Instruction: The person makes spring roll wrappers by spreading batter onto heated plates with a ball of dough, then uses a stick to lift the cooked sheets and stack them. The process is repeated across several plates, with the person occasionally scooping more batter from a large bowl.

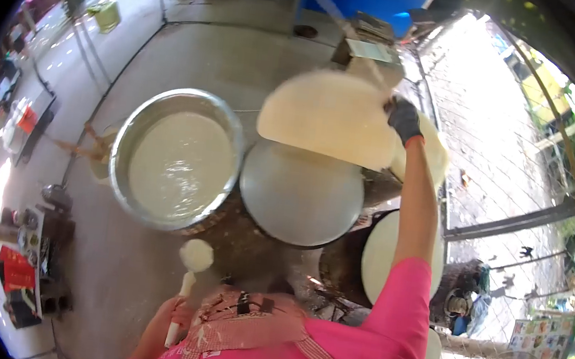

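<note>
Overhead, right hand point(404, 118) fingers grip a pale sheet point(330, 117); left hand point(180, 313) clasps a ladle point(193, 261).

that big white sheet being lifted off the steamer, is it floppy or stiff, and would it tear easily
The white sheet probably is floppy: it hangs curved from the gloved right hand. It looks thin and wide, so likely light and easy to tear. Its motion blur hides finer detail.

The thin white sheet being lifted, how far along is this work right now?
Done: one thin white sheet is cooked and off the round steamer surface, which is bare. In hand: the gloved right hand lifts that sheet; the left hand holds a white ladle. Left: the metal basin is still nearly full of batter.
</note>
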